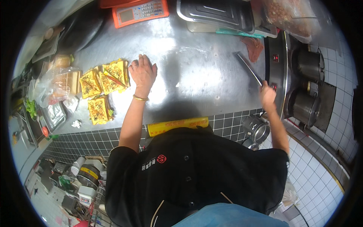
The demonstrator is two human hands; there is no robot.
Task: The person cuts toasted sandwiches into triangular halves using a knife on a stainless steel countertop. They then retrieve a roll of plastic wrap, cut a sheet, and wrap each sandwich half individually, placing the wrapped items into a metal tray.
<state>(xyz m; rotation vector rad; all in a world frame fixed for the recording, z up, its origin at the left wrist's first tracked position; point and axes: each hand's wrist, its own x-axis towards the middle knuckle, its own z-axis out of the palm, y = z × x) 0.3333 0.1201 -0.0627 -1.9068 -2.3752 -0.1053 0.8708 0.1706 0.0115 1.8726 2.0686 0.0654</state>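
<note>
My left hand (143,72) rests palm down on the stainless steel table (195,76), holding nothing. Just left of its fingers sits a sandwich (114,76) topped with yellow, dark-flecked bread, its filling showing along a diagonal gap. Beside that is another such sandwich (90,82), and a third (99,109) lies nearer the table's front edge with green leaf poking out. At the table's right end, my right hand (268,95) grips what looks like a long-bladed knife (249,68). Its blade slants away over the steel towards a reddish cloth (252,48).
Bagged bread slices (71,82) and a clear tray (54,116) stand on the left. An orange digital scale (140,12) and a lidded metal pan (218,12) line the back. Metal pots (305,106) are beyond the right end. A yellow wrap roll (178,126) lies below the front edge.
</note>
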